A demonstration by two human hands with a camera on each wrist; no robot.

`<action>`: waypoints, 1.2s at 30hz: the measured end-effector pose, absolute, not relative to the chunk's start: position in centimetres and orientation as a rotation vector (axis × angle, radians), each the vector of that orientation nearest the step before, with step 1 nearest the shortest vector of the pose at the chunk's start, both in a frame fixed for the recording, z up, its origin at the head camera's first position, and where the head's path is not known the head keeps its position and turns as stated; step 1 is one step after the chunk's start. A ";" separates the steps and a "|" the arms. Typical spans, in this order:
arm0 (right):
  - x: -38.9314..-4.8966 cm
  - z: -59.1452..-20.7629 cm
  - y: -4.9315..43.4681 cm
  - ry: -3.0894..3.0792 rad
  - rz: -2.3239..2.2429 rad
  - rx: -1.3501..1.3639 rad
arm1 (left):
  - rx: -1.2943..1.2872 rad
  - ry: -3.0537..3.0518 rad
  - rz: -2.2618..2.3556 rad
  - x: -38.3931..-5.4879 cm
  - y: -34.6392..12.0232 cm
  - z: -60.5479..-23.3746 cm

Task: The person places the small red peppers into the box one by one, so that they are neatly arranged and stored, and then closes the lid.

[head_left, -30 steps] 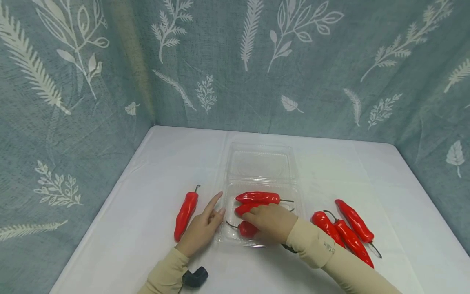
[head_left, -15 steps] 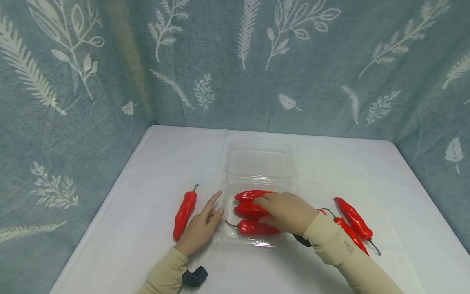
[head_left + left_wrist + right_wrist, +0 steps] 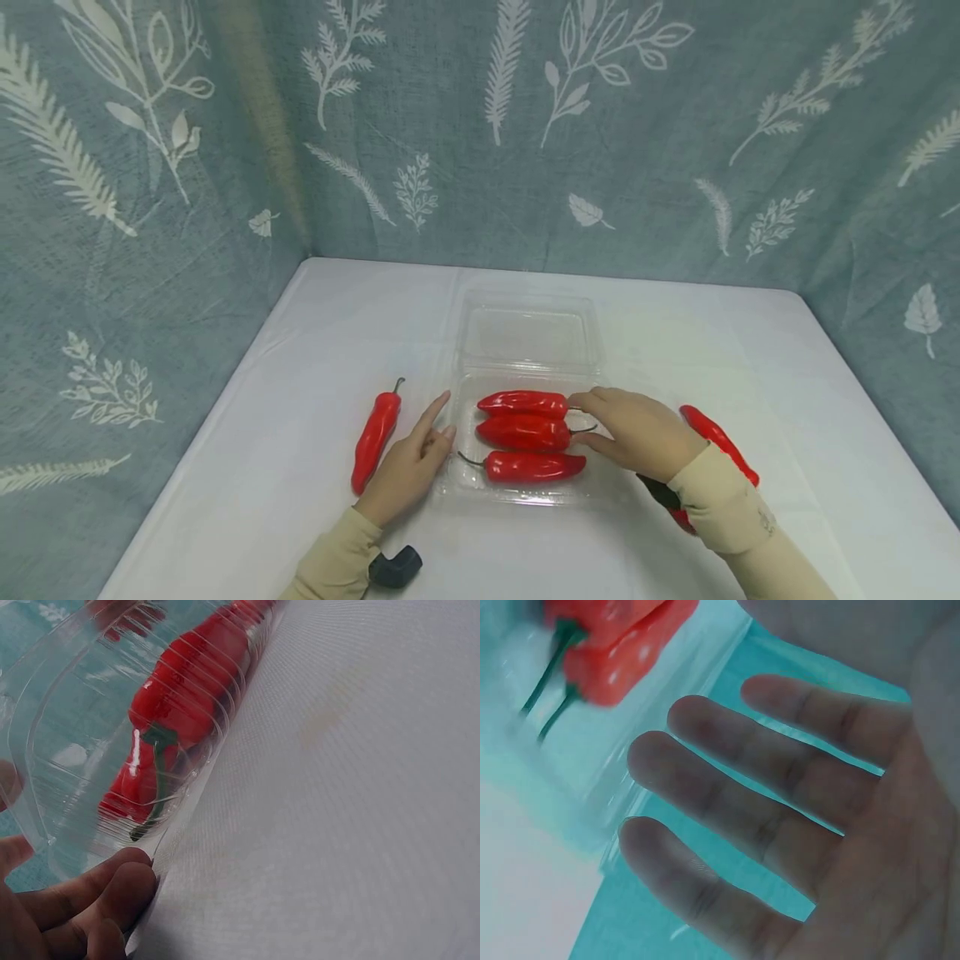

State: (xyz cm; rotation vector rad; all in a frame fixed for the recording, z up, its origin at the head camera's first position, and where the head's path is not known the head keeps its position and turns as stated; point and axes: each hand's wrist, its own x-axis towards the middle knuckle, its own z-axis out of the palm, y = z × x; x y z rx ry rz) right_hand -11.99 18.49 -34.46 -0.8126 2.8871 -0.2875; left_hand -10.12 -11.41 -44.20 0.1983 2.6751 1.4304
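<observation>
Looking through the head view, we see three red peppers (image 3: 523, 432) lying side by side, lengthwise left to right, in the clear box (image 3: 540, 501). The right hand (image 3: 639, 432) is nearer, at the box's right side, thumb and fingers apart; the left hand (image 3: 405, 477) points a forefinger beside the box. From the left wrist, we see bent fingers near a box corner, and cannot tell whether they touch. From the right wrist, the fingers spread, holding nothing.
</observation>
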 end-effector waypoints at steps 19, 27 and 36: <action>-11.1 -35.6 28.3 3.014 -0.260 -0.425 | 0.207 2.691 1.415 -10.1 -11.4 -44.2; -11.1 -37.2 31.1 2.970 -0.228 -0.238 | 0.192 2.694 1.401 -10.1 -11.4 -44.2; -10.9 -37.9 33.0 2.931 -0.215 -0.123 | 0.190 2.682 1.405 -10.1 -11.1 -44.1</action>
